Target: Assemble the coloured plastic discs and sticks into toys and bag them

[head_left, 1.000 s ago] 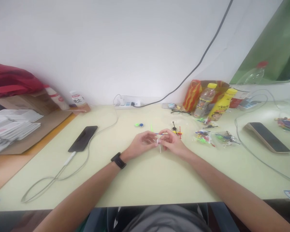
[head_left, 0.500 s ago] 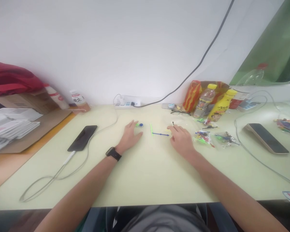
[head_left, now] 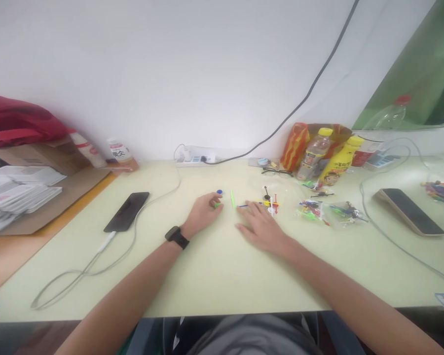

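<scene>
Both hands lie apart on the pale yellow table [head_left: 222, 276]. Left hand [head_left: 203, 213] curls its fingertips against a small green plastic piece [head_left: 216, 204]; I cannot tell whether it grips it. Right hand [head_left: 261, 228] lies flat and spread, its fingertips at a thin blue plastic rod [head_left: 241, 205]. A round blue cap [head_left: 219, 192] and a light green stick [head_left: 232, 197] lie just beyond.

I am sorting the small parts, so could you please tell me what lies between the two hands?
In the head view, a thin green stick lies on the desk between the left hand and the right hand.
</scene>
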{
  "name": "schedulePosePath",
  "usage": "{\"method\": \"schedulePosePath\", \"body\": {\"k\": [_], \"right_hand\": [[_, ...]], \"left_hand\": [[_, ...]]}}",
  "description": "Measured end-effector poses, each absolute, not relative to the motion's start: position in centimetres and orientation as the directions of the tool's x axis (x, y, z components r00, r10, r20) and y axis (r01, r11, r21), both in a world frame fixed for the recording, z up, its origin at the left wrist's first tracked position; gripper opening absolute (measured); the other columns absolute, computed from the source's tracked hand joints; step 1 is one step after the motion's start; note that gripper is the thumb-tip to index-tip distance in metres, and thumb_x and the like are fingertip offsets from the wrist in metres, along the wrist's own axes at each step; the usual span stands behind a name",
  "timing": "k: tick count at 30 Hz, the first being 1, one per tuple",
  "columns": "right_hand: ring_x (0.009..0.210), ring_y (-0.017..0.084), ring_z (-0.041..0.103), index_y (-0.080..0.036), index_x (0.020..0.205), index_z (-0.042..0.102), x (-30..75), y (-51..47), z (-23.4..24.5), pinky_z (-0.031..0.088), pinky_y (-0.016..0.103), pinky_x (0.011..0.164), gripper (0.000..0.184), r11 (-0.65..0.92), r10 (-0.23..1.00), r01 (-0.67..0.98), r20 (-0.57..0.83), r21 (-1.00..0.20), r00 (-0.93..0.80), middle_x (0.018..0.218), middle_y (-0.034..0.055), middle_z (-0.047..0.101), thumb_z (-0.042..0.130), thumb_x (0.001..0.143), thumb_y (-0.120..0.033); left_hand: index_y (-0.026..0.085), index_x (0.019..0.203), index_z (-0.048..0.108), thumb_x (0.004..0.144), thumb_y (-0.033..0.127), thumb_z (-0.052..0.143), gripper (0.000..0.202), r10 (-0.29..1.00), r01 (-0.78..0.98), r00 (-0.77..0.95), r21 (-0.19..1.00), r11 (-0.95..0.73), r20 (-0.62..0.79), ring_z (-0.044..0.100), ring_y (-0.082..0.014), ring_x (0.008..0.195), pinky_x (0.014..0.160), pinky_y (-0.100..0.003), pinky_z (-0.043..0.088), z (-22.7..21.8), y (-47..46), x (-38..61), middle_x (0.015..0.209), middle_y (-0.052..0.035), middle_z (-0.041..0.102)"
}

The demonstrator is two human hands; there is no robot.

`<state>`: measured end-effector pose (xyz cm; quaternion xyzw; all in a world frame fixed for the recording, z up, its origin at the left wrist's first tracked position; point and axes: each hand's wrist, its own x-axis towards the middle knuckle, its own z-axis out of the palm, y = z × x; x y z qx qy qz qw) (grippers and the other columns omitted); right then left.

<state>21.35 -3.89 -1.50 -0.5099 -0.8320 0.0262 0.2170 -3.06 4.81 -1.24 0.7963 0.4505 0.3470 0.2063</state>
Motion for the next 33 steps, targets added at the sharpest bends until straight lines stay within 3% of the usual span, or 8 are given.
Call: {"method": "schedulePosePath", "body": {"k": [4, 6, 11, 15, 21, 27, 29, 33], "right_hand": [[0.137, 0.033, 0.047, -0.018, 0.142, 0.057, 21.9, -3.7, -1.4, 0.039, 0.051, 0.117, 0.045, 0.464, 0.869, 0.844, 0.326, -0.269, -0.374, 0.144, 0.0173, 0.055, 0.054, 0.103, -0.04], [0.133, 0.032, 0.05, -0.018, 0.136, 0.059, 22.2, -3.5, -1.2, 0.042, 0.048, 0.114, 0.036, 0.47, 0.868, 0.834, 0.326, -0.289, -0.376, 0.139, 0.0159, 0.058, 0.054, 0.103, -0.033], [0.112, 0.025, 0.06, -0.017, 0.11, 0.064, 23.3, -2.4, -1.4, 0.049, 0.039, 0.099, 0.023, 0.455, 0.88, 0.816, 0.322, -0.356, -0.35, 0.12, 0.0136, 0.062, 0.045, 0.101, -0.01], [0.094, 0.02, 0.061, -0.017, 0.09, 0.063, 23.8, -1.5, -1.9, 0.048, 0.034, 0.087, 0.023, 0.441, 0.889, 0.818, 0.3, -0.368, -0.344, 0.107, 0.0103, 0.061, 0.046, 0.1, -0.006], [0.097, 0.023, 0.058, -0.018, 0.089, 0.063, 23.9, -1.5, -1.7, 0.045, 0.035, 0.087, 0.022, 0.464, 0.872, 0.838, 0.315, -0.287, -0.375, 0.101, 0.0085, 0.063, 0.047, 0.103, -0.011], [0.102, 0.024, 0.057, -0.018, 0.091, 0.063, 23.8, -1.8, -1.3, 0.044, 0.037, 0.092, 0.019, 0.438, 0.881, 0.86, 0.313, -0.262, -0.354, 0.102, 0.0095, 0.064, 0.049, 0.102, -0.01], [0.101, 0.024, 0.057, -0.018, 0.088, 0.062, 23.9, -1.8, -1.3, 0.044, 0.036, 0.091, 0.021, 0.427, 0.889, 0.867, 0.298, -0.259, -0.349, 0.1, 0.0093, 0.064, 0.048, 0.101, -0.009], [0.095, 0.023, 0.057, -0.019, 0.085, 0.06, 23.9, -1.9, -0.9, 0.042, 0.035, 0.085, 0.02, 0.438, 0.881, 0.866, 0.304, -0.241, -0.361, 0.095, 0.0082, 0.065, 0.049, 0.102, -0.012]], "left_hand": [[0.018, 0.116, 0.07, 0.093, 0.036, 0.066, 0.029, 0.853, 0.351, 0.453, 0.828, -0.436, 0.257, 0.073, -0.0194, 0.087, 0.083, -0.034, 0.059, -0.9, 4.2, -2.6, 0.107, -0.0068, 0.076], [0.018, 0.115, 0.07, 0.093, 0.03, 0.063, 0.026, 0.859, 0.329, 0.438, 0.841, -0.429, 0.266, 0.073, -0.0196, 0.091, 0.086, -0.034, 0.058, -0.7, 4.0, -2.5, 0.11, -0.0069, 0.075], [0.021, 0.113, 0.073, 0.085, 0.016, 0.061, 0.031, 0.796, 0.449, 0.497, 0.683, -0.576, 0.345, 0.068, -0.0207, 0.094, 0.087, -0.035, 0.055, -0.3, 3.4, -2.3, 0.104, -0.0048, 0.074], [0.024, 0.114, 0.072, 0.087, 0.026, 0.069, 0.027, 0.703, 0.437, 0.617, 0.589, -0.68, 0.354, 0.067, -0.022, 0.099, 0.092, -0.038, 0.055, 0.3, 2.4, -2.1, 0.109, -0.0052, 0.073], [0.025, 0.118, 0.071, 0.095, 0.038, 0.069, 0.027, 0.637, 0.421, 0.668, 0.511, -0.75, 0.384, 0.062, -0.0252, 0.12, 0.109, -0.043, 0.05, 0.6, 1.7, -1.6, 0.121, -0.0068, 0.071], [0.025, 0.143, 0.06, 0.095, 0.048, 0.069, 0.054, 0.658, 0.537, 0.675, 0.389, -0.749, 0.334, 0.046, -0.0333, 0.143, 0.119, -0.053, 0.041, 0.0, 2.0, -1.7, 0.153, -0.0113, 0.053], [0.025, 0.136, 0.066, 0.097, 0.048, 0.067, 0.045, 0.646, 0.53, 0.688, 0.38, -0.758, 0.331, 0.048, -0.0327, 0.14, 0.118, -0.053, 0.041, 0.1, 2.1, -1.7, 0.149, -0.0101, 0.057], [0.025, 0.106, 0.074, 0.097, 0.044, 0.066, 0.023, 0.653, 0.481, 0.665, 0.461, -0.745, 0.362, 0.059, -0.0277, 0.124, 0.112, -0.047, 0.047, 0.6, 2.2, -1.7, 0.122, -0.0072, 0.071]]}}
